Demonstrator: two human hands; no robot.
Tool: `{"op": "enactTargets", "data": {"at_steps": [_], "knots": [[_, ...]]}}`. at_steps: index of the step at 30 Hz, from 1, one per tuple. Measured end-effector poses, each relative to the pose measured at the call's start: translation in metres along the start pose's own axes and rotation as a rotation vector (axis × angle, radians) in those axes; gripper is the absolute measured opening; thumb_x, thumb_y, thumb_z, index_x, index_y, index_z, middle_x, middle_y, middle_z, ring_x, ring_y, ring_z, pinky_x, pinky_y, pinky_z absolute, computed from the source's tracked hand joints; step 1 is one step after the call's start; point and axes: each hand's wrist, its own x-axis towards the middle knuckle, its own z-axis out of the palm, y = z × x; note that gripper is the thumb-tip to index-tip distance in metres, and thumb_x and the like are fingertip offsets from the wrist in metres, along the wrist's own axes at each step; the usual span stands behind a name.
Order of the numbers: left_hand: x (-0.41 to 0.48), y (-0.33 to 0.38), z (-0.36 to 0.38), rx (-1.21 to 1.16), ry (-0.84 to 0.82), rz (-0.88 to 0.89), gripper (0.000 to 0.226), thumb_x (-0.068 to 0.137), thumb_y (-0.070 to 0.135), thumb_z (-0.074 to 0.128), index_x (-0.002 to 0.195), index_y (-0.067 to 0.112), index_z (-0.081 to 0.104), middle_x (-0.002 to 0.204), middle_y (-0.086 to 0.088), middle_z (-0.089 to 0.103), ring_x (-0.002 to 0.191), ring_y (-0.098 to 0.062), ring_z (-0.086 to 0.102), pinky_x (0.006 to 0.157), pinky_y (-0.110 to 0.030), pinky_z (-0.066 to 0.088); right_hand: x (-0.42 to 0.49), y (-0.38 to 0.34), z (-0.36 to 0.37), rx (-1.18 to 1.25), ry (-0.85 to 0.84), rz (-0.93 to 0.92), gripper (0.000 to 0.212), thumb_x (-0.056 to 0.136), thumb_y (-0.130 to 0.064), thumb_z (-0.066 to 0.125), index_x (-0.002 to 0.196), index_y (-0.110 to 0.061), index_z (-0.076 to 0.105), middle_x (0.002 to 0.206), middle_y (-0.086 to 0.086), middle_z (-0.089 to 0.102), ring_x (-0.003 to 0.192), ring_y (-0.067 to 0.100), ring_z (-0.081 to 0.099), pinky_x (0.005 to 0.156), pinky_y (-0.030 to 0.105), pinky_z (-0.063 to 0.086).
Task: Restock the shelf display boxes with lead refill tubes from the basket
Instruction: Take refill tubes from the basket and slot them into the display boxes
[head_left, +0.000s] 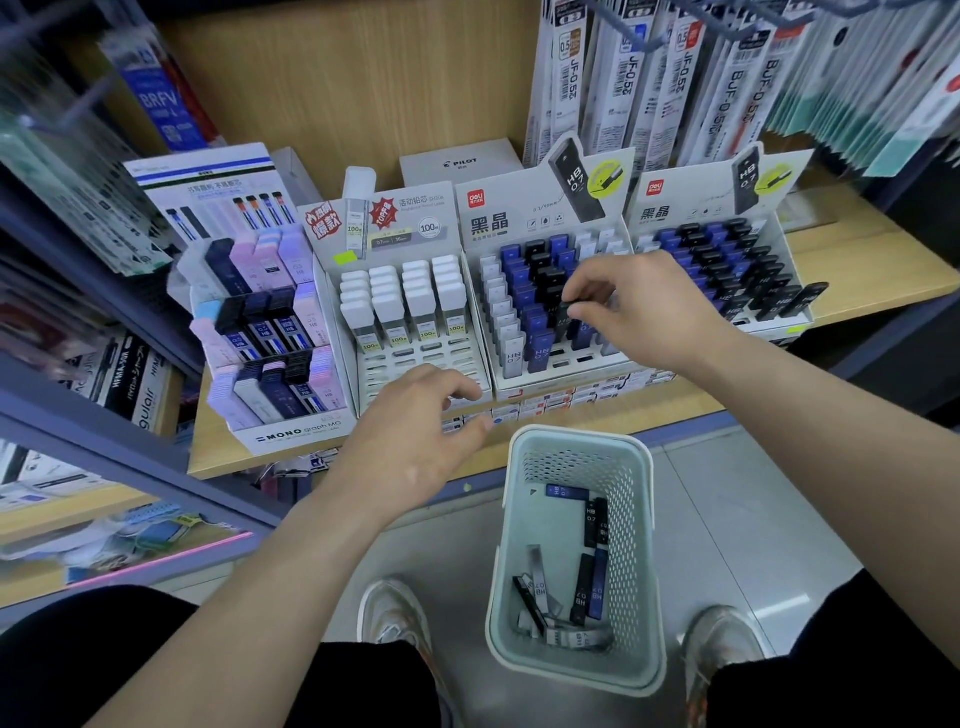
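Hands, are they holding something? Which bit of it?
The right hand pinches a black lead tube by its top end. The left hand holds nothing.

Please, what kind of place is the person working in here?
Most likely a stationery shop: branded display boxes of lead refill tubes stand on a wooden shelf, packaged pen refills hang above them, and a basket with loose tubes sits on the floor.

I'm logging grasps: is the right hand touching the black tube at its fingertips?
Touching. The head view shows the right hand pinching the black tube between thumb and fingertips.
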Motion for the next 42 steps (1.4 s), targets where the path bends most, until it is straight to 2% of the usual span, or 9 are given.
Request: {"op": "enactTargets", "data": {"at_steps": [6,11,14,18,23,26,29,35,42], "knots": [[-0.001,0.002,0.004,0.014,-0.037,0.011,0.025,0.092,0.045,0.064,0.115,0.034,0.063,0.112,0.013,0.056,0.107,-0.008,0.055,0.092,-0.03,0.043,0.005,0.007,0.014,-0.163,0.1,-0.045,0.015,0.092,-0.023,0.069,0.106,-0.022,0.075,0.106,-0.002,0.063,0.089,0.017,0.057,0.079,0.034,0.051],[0.0,0.006,0.005,0.019,-0.055,0.026,0.026,0.093,0.043,0.064,0.117,0.033,0.064,0.116,0.011,0.057,0.109,-0.009,0.054,0.095,-0.03,0.042,0.006,0.003,0.01,-0.22,0.082,-0.008,0.021,0.092,-0.027,0.068,0.112,-0.023,0.074,0.115,-0.002,0.06,0.105,0.021,0.057,0.08,0.031,0.048],[-0.003,0.006,0.01,0.025,-0.07,0.049,0.024,0.093,0.042,0.063,0.116,0.033,0.064,0.115,0.011,0.057,0.107,-0.009,0.054,0.092,-0.03,0.043,-0.007,0.001,-0.001,-0.175,0.118,0.016,0.017,0.09,-0.028,0.07,0.106,-0.024,0.073,0.11,-0.006,0.06,0.095,0.016,0.056,0.079,0.036,0.051],[-0.013,0.001,0.03,0.032,-0.155,0.083,0.02,0.092,0.037,0.065,0.11,0.031,0.065,0.111,0.011,0.061,0.103,-0.009,0.058,0.094,-0.034,0.047,-0.055,0.004,-0.015,-0.096,0.091,0.039,0.009,0.088,-0.028,0.073,0.096,-0.027,0.072,0.096,-0.011,0.056,0.075,0.001,0.049,0.074,0.03,0.046],[-0.031,-0.018,0.085,0.071,-0.351,0.038,0.025,0.091,0.038,0.067,0.113,0.026,0.065,0.109,0.01,0.06,0.101,-0.011,0.059,0.091,-0.032,0.048,-0.13,0.034,0.013,-0.012,-0.102,0.243,0.013,0.086,-0.034,0.074,0.098,-0.03,0.07,0.096,-0.01,0.063,0.078,0.006,0.059,0.069,0.029,0.045],[-0.036,-0.031,0.125,0.034,-0.43,-0.023,0.029,0.091,0.036,0.068,0.116,0.025,0.063,0.108,0.009,0.06,0.097,-0.011,0.058,0.09,-0.032,0.05,-0.168,0.062,0.054,0.021,-0.212,0.393,0.026,0.088,-0.029,0.074,0.113,-0.022,0.068,0.103,-0.003,0.062,0.079,0.012,0.057,0.072,0.025,0.043],[-0.035,-0.034,0.17,-0.093,-0.425,-0.121,0.03,0.091,0.031,0.069,0.118,0.02,0.062,0.106,0.006,0.061,0.091,-0.012,0.06,0.086,-0.031,0.052,-0.202,0.084,0.096,0.033,-0.243,0.548,0.041,0.089,-0.034,0.07,0.127,-0.024,0.06,0.111,-0.003,0.06,0.082,0.014,0.057,0.079,0.032,0.051],[-0.023,-0.026,0.27,-0.189,-0.473,-0.255,0.042,0.092,0.025,0.069,0.131,0.016,0.055,0.123,0.0,0.063,0.106,-0.016,0.061,0.098,-0.034,0.05,-0.241,0.105,0.15,0.098,-0.178,0.774,0.053,0.094,-0.038,0.062,0.141,-0.022,0.045,0.121,-0.001,0.058,0.094,0.016,0.061,0.083,0.031,0.05],[0.045,-0.038,0.342,-0.027,-0.356,-0.2,0.058,0.091,0.025,0.07,0.144,0.016,0.047,0.148,-0.006,0.048,0.135,-0.026,0.044,0.115,-0.042,0.035,-0.246,0.111,0.178,0.187,-0.12,0.789,0.045,0.098,-0.042,0.054,0.14,-0.027,0.043,0.116,-0.006,0.059,0.089,0.016,0.064,0.08,0.04,0.055]]}}
